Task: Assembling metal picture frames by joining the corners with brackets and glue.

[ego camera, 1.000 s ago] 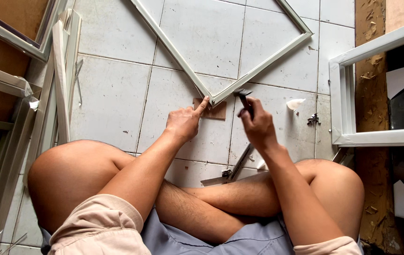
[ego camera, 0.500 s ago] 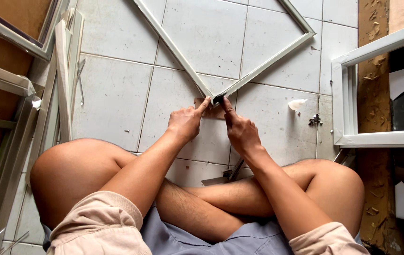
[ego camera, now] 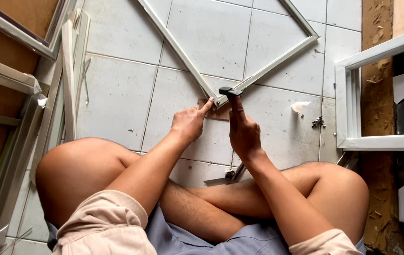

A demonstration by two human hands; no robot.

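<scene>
A white aluminium frame (ego camera: 268,61) lies flat on the tiled floor, its near corner pointing at me. My right hand (ego camera: 243,132) grips a dark-headed hammer (ego camera: 230,91), whose head rests on that corner. My left hand (ego camera: 190,123) sits just left of the corner, index finger stretched out and touching the frame's edge. A small brown wooden block (ego camera: 215,113) lies under the corner between both hands. My crossed bare legs fill the lower part of the view.
Several aluminium profiles (ego camera: 70,71) and a framed panel lean at the left. A second white frame (ego camera: 348,118) lies at the right by a wooden strip. A small metal fitting (ego camera: 318,123) and a white scrap (ego camera: 300,106) lie on the tiles. A metal tool (ego camera: 228,174) rests by my shin.
My right hand has swung the hammer from right of the corner down and left onto the frame corner. The left hand has stayed by the corner.
</scene>
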